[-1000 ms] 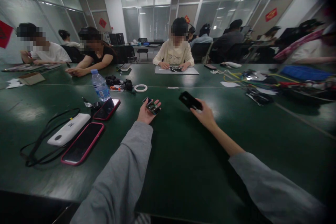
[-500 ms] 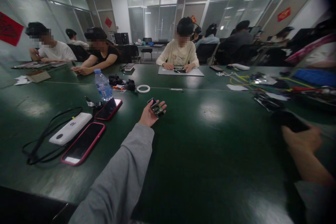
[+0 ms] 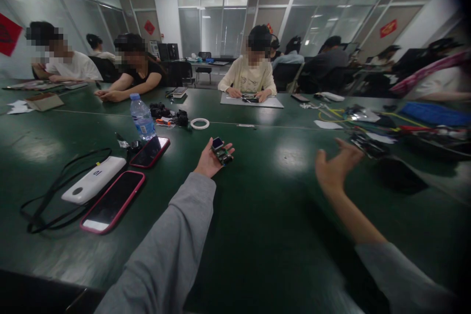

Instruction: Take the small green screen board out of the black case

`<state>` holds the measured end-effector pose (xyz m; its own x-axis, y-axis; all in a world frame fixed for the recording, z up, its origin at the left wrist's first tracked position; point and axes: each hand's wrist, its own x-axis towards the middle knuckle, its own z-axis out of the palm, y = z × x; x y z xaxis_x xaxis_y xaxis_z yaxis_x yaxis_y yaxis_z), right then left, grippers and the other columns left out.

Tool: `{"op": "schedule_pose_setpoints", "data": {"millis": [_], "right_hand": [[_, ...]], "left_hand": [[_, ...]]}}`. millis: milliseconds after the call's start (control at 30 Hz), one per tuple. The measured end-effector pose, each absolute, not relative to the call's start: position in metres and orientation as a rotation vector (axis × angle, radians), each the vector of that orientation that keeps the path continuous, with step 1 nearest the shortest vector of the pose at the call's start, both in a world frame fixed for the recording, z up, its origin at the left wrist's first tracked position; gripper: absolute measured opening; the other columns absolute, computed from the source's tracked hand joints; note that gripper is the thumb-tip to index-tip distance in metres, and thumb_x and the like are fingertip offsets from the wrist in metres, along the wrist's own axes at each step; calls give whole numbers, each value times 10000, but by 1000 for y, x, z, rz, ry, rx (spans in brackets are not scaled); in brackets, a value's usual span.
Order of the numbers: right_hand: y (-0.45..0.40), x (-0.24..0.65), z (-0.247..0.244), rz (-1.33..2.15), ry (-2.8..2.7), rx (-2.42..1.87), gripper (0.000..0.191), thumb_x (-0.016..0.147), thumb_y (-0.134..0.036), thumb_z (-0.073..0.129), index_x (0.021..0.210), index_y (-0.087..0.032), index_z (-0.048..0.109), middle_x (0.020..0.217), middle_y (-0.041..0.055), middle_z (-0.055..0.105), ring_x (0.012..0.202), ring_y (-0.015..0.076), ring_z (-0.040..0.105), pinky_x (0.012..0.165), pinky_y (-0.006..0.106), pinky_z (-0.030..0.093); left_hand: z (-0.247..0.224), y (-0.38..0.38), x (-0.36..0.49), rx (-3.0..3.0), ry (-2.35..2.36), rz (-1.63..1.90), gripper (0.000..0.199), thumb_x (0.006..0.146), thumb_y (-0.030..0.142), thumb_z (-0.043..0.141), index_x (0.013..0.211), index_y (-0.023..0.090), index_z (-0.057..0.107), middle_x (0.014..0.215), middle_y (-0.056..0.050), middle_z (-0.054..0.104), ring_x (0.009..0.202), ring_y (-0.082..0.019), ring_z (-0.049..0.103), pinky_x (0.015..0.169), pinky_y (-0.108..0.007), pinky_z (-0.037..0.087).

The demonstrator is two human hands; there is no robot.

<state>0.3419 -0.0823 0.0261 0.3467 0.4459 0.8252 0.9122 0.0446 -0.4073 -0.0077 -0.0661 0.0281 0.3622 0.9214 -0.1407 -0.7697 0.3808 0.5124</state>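
Note:
My left hand (image 3: 208, 159) is stretched out over the green table, palm up, holding a small green circuit board (image 3: 223, 155) with a small dark screen on its upper end. The thumb rests along the board's side, and some fingertips show behind it. My right hand (image 3: 335, 164) is in the air over the table, holding nothing, its fingers extended and apart. Just beyond its fingertips lies a heap of dark and silvery parts (image 3: 370, 144). To its right, a flat black object (image 3: 400, 175) rests on the table; its kind is unclear.
Left on the green table (image 3: 265, 216) lie two phones (image 3: 114, 201) (image 3: 150, 152), a white power bank (image 3: 93, 180) with a black cord, and a water bottle (image 3: 143, 117). A white ring (image 3: 199, 123) lies farther back. Across the table a person (image 3: 250, 76) works over a grey mat.
My right hand has moved left, away from the black object, and its fingers have opened. My left hand still holds the circuit board, tilted so its screen shows more.

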Motion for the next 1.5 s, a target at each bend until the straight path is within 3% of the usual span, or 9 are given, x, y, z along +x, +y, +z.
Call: {"op": "schedule_pose_setpoints", "data": {"millis": [167,267,367,600,933,1200,1333,1500], "right_hand": [[-110,155,38,-168,-1923,-1097,378,903,-273,393,1276,-219,419,1265,79,416,1203,212,359,1015,401,304],[-119,104,30,-86,-2227,-947,433,919,-255,383,1351,-282,367,1374,15,343,1281,213,287,1068,409,239],[-108,105,22,-70,-2246,-960,455,929,-245,364,1381,-281,337,1411,-2,293,1312,218,244,1089,435,198],[-78,141,12,70,-2139,-1010,416,953,-284,319,1366,-273,373,1362,10,371,1242,201,360,1024,412,334],[-75,145,6,152,-2061,-1026,470,928,-180,257,1363,-306,384,1306,-3,416,1171,180,417,1015,376,361],[-70,147,2,255,-1940,-1009,415,969,-281,241,1354,-255,392,1241,37,467,1135,175,448,1011,365,366],[-65,150,-1,310,-1851,-1027,435,956,-385,340,1358,-221,364,1264,67,438,1164,188,425,1026,377,351],[-59,154,-7,283,-1805,-1043,607,838,-436,561,1345,-178,349,1252,116,415,1172,229,405,1025,411,350]], "left_hand": [[22,-60,-10,411,409,1106,497,774,567,515,1002,133,592,1106,-152,629,1040,-263,592,863,-399,467],[20,-57,-12,405,364,1030,520,796,592,451,947,120,612,1030,-159,650,1011,-264,601,871,-397,461],[18,-56,-12,384,345,1055,534,797,591,450,944,107,617,982,-161,657,968,-256,611,860,-387,465],[18,-57,-12,381,295,1070,458,806,549,475,937,133,615,889,-104,661,811,-200,621,732,-334,494],[20,-60,-12,430,386,1119,404,788,546,502,848,161,610,863,-101,650,819,-214,622,816,-392,475],[26,-67,-11,460,379,1105,416,804,523,497,977,158,598,955,-116,654,883,-232,627,857,-418,458],[25,-67,-10,518,321,1063,446,828,516,460,1071,159,573,1004,-120,644,904,-231,620,871,-417,447],[26,-67,-9,580,276,1032,480,848,504,426,1171,167,536,1056,-118,628,879,-194,615,866,-357,437]]}}
